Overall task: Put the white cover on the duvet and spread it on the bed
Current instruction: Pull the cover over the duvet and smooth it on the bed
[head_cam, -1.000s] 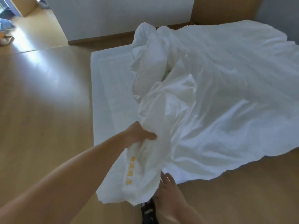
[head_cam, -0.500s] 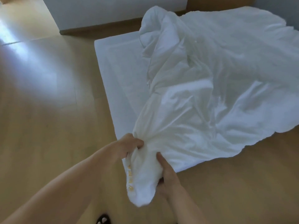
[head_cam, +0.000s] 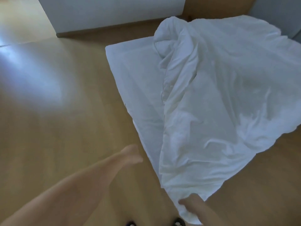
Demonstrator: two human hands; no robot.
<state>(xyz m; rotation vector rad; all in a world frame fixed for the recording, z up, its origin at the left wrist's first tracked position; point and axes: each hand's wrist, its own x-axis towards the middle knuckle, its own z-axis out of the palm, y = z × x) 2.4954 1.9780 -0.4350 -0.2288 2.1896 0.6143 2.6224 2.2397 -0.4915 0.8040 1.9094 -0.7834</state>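
The white duvet in its cover lies crumpled across the low white mattress, bunched into a ridge at the far end. Its near corner hangs off the mattress over the wooden floor. My right hand grips that near corner at the bottom of the view. My left hand is blurred and hovers over the floor just left of the mattress edge, apart from the fabric and holding nothing.
Wooden floor spreads to the left and in front of the mattress, with a bright patch of light on it. A white wall panel stands at the back. Two dark feet or slippers show at the bottom edge.
My left hand has let go of the bunched cover and moved left, away from it. My right hand keeps hold of the corner, which now lies lower and flatter. The view has shifted left.
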